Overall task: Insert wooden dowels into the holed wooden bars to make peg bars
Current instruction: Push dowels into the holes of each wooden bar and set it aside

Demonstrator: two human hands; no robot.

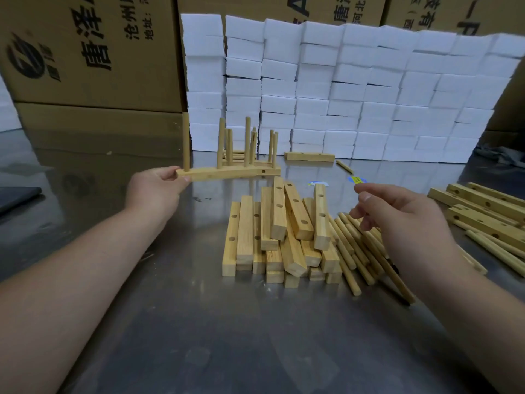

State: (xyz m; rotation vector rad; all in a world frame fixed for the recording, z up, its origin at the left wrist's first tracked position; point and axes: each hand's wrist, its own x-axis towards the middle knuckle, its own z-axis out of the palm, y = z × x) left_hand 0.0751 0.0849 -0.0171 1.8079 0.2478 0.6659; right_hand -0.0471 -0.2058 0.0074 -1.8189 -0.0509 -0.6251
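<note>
Peg bar [216, 174] is pinched at its end between the thumb and fingertips of my left hand [154, 191]. I hold it level above the steel table [199, 322] so its upright dowels [186, 142] don't tip, likely bound for the finished ones [241, 157] behind. It is pale wood, square-edged. My right hand [397, 223], loosely curled and empty, hovers over the loose dowels [348, 251] beside the stacked holed bars [244, 231], I judge for the next pick.

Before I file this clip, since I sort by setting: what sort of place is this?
Likely a small factory or warehouse workbench: big printed cartons, stacked white foam blocks, and piles of holed bars and dowels on a steel table.
</note>
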